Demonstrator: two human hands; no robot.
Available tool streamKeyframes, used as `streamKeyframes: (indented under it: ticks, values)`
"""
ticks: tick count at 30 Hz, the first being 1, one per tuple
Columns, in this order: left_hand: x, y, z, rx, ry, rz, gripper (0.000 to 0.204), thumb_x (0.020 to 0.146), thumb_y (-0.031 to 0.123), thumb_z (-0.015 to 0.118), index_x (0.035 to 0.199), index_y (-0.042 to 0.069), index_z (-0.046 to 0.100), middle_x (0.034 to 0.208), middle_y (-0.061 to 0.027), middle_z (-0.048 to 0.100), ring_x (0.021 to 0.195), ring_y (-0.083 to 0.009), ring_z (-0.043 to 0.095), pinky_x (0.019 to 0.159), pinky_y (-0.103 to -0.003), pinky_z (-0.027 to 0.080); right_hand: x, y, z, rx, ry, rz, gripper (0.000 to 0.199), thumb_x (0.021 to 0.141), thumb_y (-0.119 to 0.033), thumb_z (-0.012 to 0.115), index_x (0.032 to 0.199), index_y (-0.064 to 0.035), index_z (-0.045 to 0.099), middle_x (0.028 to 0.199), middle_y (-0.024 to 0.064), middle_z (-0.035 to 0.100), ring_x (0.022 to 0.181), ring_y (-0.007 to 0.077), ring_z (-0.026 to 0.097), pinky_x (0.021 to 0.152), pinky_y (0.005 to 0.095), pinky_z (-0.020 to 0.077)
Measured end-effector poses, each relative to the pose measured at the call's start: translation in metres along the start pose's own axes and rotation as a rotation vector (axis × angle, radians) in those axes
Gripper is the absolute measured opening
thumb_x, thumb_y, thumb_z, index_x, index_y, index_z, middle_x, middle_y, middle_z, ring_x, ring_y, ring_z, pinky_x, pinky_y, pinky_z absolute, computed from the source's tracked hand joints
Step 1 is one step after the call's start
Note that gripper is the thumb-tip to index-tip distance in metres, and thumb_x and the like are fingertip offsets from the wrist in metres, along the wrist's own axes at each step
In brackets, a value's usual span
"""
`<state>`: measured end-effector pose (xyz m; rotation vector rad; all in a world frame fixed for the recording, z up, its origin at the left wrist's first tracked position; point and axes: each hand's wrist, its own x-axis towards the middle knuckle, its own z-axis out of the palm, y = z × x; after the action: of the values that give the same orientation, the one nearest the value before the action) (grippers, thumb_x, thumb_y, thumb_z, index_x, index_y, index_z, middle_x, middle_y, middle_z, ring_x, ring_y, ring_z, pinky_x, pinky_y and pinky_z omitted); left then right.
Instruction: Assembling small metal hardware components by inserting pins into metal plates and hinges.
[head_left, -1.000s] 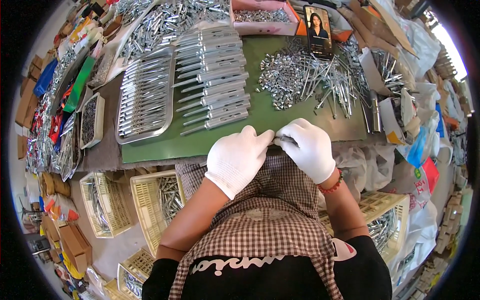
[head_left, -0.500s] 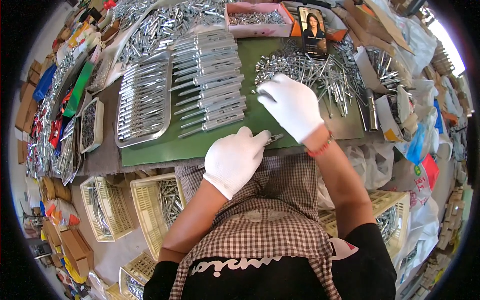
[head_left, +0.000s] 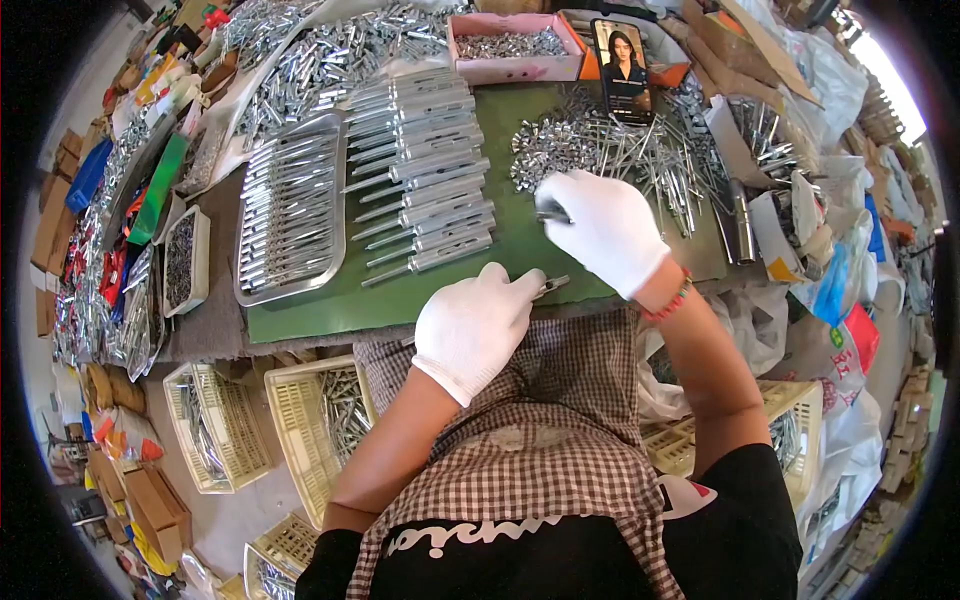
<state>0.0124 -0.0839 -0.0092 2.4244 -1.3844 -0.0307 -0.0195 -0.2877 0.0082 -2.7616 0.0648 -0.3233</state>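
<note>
My left hand (head_left: 470, 325), in a white glove, is closed round a slim slotted metal piece at the table's front edge. The slotted end of that piece (head_left: 553, 285) sticks out past the fingertips. Just in front of a heap of small shiny metal nuts (head_left: 548, 150), my right hand (head_left: 603, 228), also gloved, has its fingers curled inward. Whatever those fingers hold is too hidden to make out. Left of it lies a stacked row of slotted metal pieces with rods (head_left: 430, 215). Loose thin metal rods (head_left: 668, 180) lie jumbled beyond the right hand.
A metal tray (head_left: 338, 240) of lined-up rods stands left on the green mat (head_left: 330, 318). At the back are a pink box of small parts (head_left: 520, 72) and a propped phone (head_left: 622, 70). Yellow crates (head_left: 300, 440) stand below the table.
My right hand has drawn back a little from the nut heap, toward me and rightward, its fingers curling further. My left hand stays almost in place with the metal piece.
</note>
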Motion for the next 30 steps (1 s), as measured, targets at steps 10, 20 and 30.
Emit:
streamKeyframes:
  ticks: [10, 20, 30]
  values:
    - [0.003, -0.002, 0.0, -0.04, -0.012, 0.0, 0.021, 0.091, 0.021, 0.06, 0.111, 0.021, 0.066, 0.08, -0.0091, 0.057, 0.065, -0.031, 0.063, 0.056, -0.043, 0.051, -0.064, -0.007, 0.006, 0.459, 0.061, 0.145, 0.015, 0.083, -0.008, 0.067, 0.097, -0.0091, 0.069, 0.09, 0.01, 0.067, 0.08, 0.0313, 0.066, 0.072, 0.0384, 0.053]
    - [0.001, -0.001, 0.003, -0.002, 0.018, 0.028, 0.021, 0.09, 0.019, 0.062, 0.11, 0.021, 0.067, 0.079, -0.0078, 0.056, 0.063, -0.0298, 0.062, 0.055, -0.042, 0.05, -0.06, -0.017, 0.013, 0.383, 0.056, 0.032, 0.015, 0.083, -0.007, 0.064, 0.098, -0.009, 0.064, 0.087, 0.0114, 0.067, 0.08, 0.0336, 0.065, 0.069, 0.0402, 0.0522]
    - [0.001, -0.001, 0.003, 0.085, 0.014, 0.103, 0.03, 0.09, 0.022, 0.063, 0.12, 0.021, 0.065, 0.077, -0.0082, 0.055, 0.061, -0.027, 0.063, 0.052, -0.04, 0.051, -0.062, -0.019, 0.014, 0.267, 0.025, 0.055, 0.009, 0.087, -0.015, 0.064, 0.095, -0.0102, 0.062, 0.088, 0.0108, 0.068, 0.081, 0.0345, 0.066, 0.069, 0.0436, 0.0519]
